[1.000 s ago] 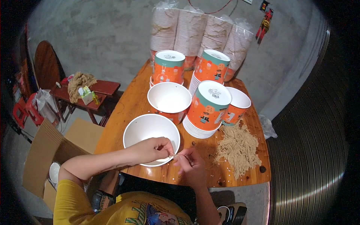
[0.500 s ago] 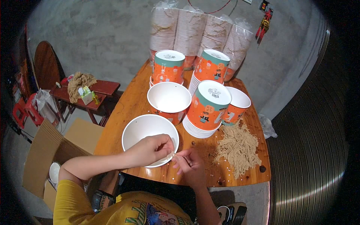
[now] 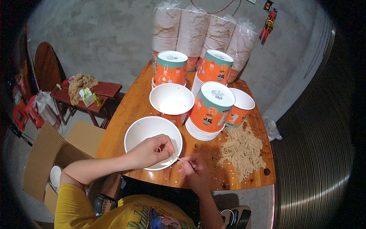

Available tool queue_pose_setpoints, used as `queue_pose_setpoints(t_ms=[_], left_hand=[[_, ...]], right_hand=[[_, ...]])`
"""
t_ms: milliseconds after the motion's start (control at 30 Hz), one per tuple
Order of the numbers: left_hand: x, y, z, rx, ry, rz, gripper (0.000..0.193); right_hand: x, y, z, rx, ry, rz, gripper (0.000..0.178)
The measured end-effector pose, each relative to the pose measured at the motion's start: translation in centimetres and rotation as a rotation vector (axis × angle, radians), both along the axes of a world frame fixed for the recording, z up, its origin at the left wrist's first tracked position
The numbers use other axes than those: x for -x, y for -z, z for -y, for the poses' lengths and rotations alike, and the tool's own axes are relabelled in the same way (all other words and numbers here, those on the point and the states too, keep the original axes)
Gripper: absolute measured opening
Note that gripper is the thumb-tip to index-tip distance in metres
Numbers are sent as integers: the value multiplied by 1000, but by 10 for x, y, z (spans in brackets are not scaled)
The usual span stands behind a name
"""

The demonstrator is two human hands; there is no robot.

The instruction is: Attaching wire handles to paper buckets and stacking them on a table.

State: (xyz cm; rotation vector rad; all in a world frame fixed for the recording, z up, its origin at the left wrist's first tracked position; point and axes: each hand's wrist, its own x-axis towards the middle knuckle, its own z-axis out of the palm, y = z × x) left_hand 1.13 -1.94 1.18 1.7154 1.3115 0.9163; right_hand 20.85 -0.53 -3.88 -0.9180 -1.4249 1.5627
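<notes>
A white-lined paper bucket point(image 3: 143, 131) stands with its mouth up at the near edge of the table. Over its right rim, my left hand point(image 3: 159, 149) pinches a thin pale string point(image 3: 176, 158). My right hand point(image 3: 191, 166) pinches the same string just outside the rim, thumb against fingers. A short bit of the string shows between the hands; whether it passes through the bucket wall I cannot tell. To the right of my right hand lies a loose heap of tan strings point(image 3: 244, 152).
Behind are another open bucket point(image 3: 171, 97) and upturned orange bucket stacks point(image 3: 211, 110). Tall plastic-wrapped bucket stacks point(image 3: 194, 32) line the far end of the wooden table point(image 3: 114, 141). A cardboard box point(image 3: 42, 160) with a white bucket inside stands at the left. White specks dot the tabletop.
My hands have drawn slightly apart, the left a little up and leftward, so more of the string shows between them. The buckets stay in place.
</notes>
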Motion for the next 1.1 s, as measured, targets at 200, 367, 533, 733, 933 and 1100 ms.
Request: queue_pose_setpoints(t_ms=[200,367,533,733,933,1100], left_hand=[[-4,-3,2,-21,5,-22,6],[-3,2,2,-82,7,-28,6],[-1,3,3,-154,14,-44,6],[-2,-3,8,-134,-11,-112,7],[2,-10,13,-24,40,-188,28],[11,-20,28,-17,160,-458,27]], right_hand=[[5,12,-2,-331,21,-36,28],[10,-6,1,-641,164,375,20],[12,-8,4,-743,224,402,12],[11,-2,15,-671,206,526,7],[-4,-10,5,-512,29,438,9],[-21,-33,-15,-913,65,636,14]])
